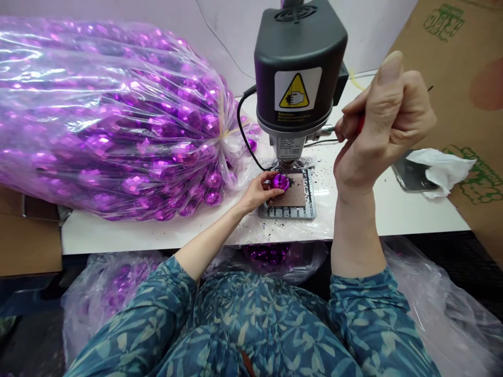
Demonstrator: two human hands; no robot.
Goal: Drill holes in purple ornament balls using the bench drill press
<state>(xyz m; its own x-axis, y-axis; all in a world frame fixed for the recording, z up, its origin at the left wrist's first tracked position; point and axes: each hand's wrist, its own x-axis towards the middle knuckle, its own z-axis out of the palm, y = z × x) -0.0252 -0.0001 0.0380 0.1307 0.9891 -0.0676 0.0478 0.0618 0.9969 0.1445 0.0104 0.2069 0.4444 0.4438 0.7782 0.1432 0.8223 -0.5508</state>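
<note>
My left hand pinches a shiny purple faceted ball between thumb and fingers. The ball rests on a brown board that lies on the slotted metal base of a small drill press. Just above the ball is the machine's chuck; whether the bit touches the ball I cannot tell. My right hand is raised to the right of the machine head, its fingers wrapped round the feed lever, of which a bit of red grip shows.
A large tied clear bag of purple balls fills the left of the white table. To the right are a phone, a crumpled tissue and a cardboard box. Dark shavings surround the base. Another plastic bag with purple pieces sits below the table edge.
</note>
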